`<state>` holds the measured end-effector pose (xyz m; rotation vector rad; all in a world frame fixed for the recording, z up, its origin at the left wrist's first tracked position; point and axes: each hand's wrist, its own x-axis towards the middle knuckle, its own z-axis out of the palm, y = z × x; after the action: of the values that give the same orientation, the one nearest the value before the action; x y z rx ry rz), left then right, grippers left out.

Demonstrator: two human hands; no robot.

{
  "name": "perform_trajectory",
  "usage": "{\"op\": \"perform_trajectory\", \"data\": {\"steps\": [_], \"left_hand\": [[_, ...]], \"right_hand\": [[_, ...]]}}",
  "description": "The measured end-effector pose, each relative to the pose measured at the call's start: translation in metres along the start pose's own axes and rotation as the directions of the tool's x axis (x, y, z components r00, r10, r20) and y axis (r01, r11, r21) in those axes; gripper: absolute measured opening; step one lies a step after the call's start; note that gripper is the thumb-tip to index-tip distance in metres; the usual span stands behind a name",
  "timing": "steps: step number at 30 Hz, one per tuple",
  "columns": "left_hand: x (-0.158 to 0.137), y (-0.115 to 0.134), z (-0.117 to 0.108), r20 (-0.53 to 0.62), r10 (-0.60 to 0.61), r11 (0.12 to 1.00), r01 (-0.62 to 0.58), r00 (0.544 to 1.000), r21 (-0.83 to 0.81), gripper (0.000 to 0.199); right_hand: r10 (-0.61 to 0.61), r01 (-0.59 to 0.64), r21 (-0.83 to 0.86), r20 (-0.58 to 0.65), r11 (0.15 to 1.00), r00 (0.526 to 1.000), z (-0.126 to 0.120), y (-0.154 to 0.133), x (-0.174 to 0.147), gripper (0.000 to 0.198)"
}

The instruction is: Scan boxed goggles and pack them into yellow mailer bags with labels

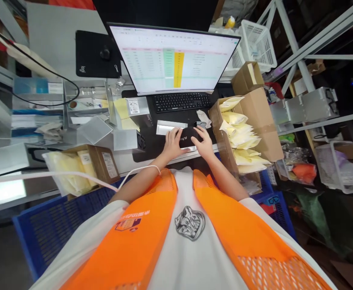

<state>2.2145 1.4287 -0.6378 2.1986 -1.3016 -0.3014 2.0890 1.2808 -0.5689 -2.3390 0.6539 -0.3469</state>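
Observation:
Both my hands rest on a small black box [187, 137] with white lettering, lying on a silvery bag [167, 127] at the desk's front edge. My left hand [172, 143] holds the box's left end, fingers curled over it. Gripping the right end is my right hand [204, 142]. A black keyboard [182, 101] lies just behind, under a wide monitor [176, 58] showing a spreadsheet with green and yellow columns. A crumpled white paper [204, 117] sits right of the keyboard.
An open carton [262, 117] of yellow padded envelopes stands at my right. Another carton [102, 161] with yellow bags sits at my left, beside silvery bags and shelf trays [85, 102]. Blue crates [55, 225] are below the desk. White baskets [256, 42] and metal racking [297, 60] fill the right.

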Motion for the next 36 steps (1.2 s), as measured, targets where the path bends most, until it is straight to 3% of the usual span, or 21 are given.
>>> {"op": "perform_trajectory", "data": {"steps": [2, 4, 6, 8, 9, 12, 13, 15, 19, 22, 27, 30, 36], "left_hand": [[0.004, 0.010, -0.030, -0.065, -0.044, 0.999, 0.046, 0.997, 0.024, 0.115], [0.001, 0.010, -0.060, -0.114, -0.088, 0.995, 0.093, 0.990, 0.035, 0.118], [-0.012, 0.001, -0.081, -0.126, -0.123, 0.991, 0.128, 0.984, 0.034, 0.122], [-0.035, -0.011, -0.089, -0.065, -0.144, 0.988, 0.147, 0.987, 0.042, 0.122], [-0.048, -0.017, -0.087, -0.006, -0.151, 0.987, 0.152, 0.988, 0.056, 0.120], [-0.086, -0.032, -0.068, 0.175, -0.200, 0.975, 0.177, 0.964, 0.138, 0.112], [-0.096, -0.035, -0.059, 0.208, -0.232, 0.965, 0.198, 0.950, 0.171, 0.110], [-0.113, -0.038, -0.043, 0.211, -0.320, 0.935, 0.273, 0.924, 0.227, 0.107], [-0.127, -0.041, -0.020, 0.081, -0.514, 0.843, 0.485, 0.854, 0.233, 0.105], [-0.127, -0.048, -0.008, 0.016, -0.594, 0.788, 0.578, 0.804, 0.211, 0.102], [-0.123, -0.067, 0.007, 0.013, -0.637, 0.759, 0.624, 0.771, 0.187, 0.103], [-0.118, -0.075, 0.011, 0.026, -0.623, 0.770, 0.607, 0.782, 0.197, 0.102], [-0.103, -0.081, 0.020, 0.041, -0.534, 0.831, 0.515, 0.845, 0.212, 0.098]], "right_hand": [[-0.112, 0.113, 0.115, -0.021, 0.987, 0.994, -0.019, -0.005, 0.006, 0.060], [-0.135, 0.141, 0.193, -0.043, 0.971, 0.990, -0.029, -0.002, 0.014, 0.064], [-0.058, 0.063, 0.173, -0.036, 0.983, 0.998, -0.026, 0.010, 0.024, 0.059], [0.072, -0.073, 0.006, 0.110, 0.997, 0.991, -0.009, 0.026, 0.033, 0.052], [0.148, -0.121, -0.124, 0.239, 0.985, 0.960, 0.004, 0.033, 0.036, 0.049], [0.360, -0.108, -0.441, 0.543, 0.891, 0.759, 0.050, 0.050, 0.041, 0.038], [0.409, -0.096, -0.496, 0.574, 0.863, 0.710, 0.065, 0.053, 0.043, 0.036], [0.482, -0.097, -0.570, 0.577, 0.816, 0.660, 0.090, 0.058, 0.049, 0.037], [0.571, -0.060, -0.673, 0.573, 0.737, 0.587, 0.118, 0.065, 0.066, 0.051], [0.588, -0.031, -0.703, 0.569, 0.711, 0.576, 0.128, 0.067, 0.070, 0.055], [0.548, 0.003, -0.697, 0.568, 0.717, 0.614, 0.133, 0.069, 0.063, 0.049], [0.530, 0.009, -0.690, 0.564, 0.724, 0.633, 0.136, 0.069, 0.060, 0.048], [0.493, 0.021, -0.685, 0.545, 0.728, 0.678, 0.149, 0.072, 0.057, 0.057]]}}
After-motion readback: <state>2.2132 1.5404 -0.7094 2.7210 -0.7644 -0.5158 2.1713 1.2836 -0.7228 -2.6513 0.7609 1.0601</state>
